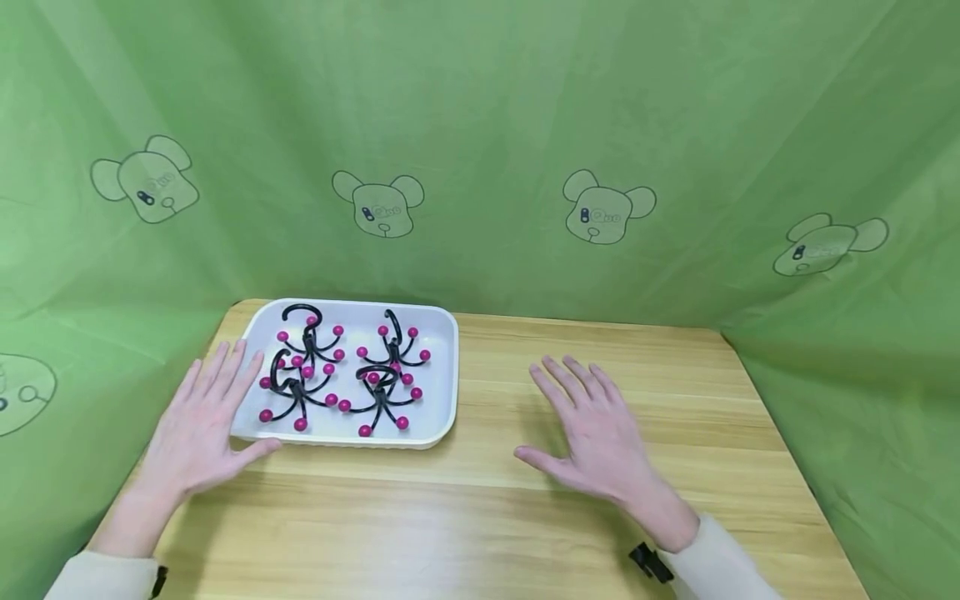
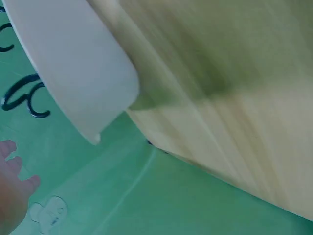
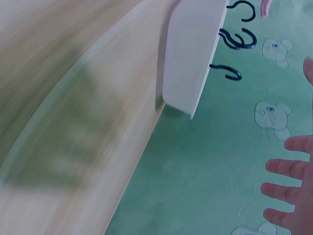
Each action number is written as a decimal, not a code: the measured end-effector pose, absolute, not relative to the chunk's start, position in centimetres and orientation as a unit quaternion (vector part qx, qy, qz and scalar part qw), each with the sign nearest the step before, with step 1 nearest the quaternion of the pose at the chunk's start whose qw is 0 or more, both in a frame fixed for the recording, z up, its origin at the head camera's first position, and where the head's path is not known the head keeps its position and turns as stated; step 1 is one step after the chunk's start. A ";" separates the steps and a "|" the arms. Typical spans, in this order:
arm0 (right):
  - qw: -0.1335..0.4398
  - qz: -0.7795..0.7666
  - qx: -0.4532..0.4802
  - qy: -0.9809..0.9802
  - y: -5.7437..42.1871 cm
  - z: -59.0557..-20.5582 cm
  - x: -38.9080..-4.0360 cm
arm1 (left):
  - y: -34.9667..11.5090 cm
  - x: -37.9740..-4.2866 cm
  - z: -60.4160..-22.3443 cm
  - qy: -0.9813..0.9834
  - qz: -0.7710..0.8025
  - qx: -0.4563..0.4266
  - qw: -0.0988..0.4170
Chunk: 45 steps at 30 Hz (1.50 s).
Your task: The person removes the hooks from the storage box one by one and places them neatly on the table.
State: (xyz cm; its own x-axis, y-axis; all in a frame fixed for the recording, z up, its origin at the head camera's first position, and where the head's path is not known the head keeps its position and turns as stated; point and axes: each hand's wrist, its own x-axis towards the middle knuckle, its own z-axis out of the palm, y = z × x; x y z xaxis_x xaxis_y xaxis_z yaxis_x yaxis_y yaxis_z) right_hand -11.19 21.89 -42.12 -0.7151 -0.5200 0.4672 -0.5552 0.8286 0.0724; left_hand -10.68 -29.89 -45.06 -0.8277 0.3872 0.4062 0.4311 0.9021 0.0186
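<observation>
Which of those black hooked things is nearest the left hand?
The front-left hooked thing in the white tray; the other three sit behind it or to its right.

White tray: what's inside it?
Four black hooked pieces tipped with pink balls. What lies under them in the tray is covered; the left hand partly hides its left side.

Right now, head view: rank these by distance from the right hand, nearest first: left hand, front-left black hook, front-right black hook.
From the right hand:
1. Front-right black hook: right half of the white tray.
2. Front-left black hook: left half of the same tray.
3. Left hand: by the tray's left edge.
</observation>
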 end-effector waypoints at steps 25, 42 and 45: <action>0.226 0.082 0.373 -0.896 13.6 -43.3 -14.5 | -33.9 -11.1 -49.1 -0.968 -0.067 -0.182 0.161; 0.183 0.058 0.388 -0.901 9.1 -43.7 -17.5 | -33.9 -11.1 -50.9 -0.970 -0.057 -0.179 0.153; 0.169 0.050 0.385 -0.906 8.3 -43.7 -18.1 | -33.9 -11.2 -50.9 -0.972 -0.060 -0.172 0.149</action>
State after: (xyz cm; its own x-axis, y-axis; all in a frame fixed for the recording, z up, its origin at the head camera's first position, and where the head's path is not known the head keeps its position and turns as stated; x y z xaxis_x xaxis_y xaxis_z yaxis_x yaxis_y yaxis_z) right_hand -18.09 8.35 -43.72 -0.6472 -0.6799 0.3447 -0.7138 0.6993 0.0392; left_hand -11.16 -33.87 -50.92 -0.8969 0.3157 0.3097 0.3515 0.9339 0.0659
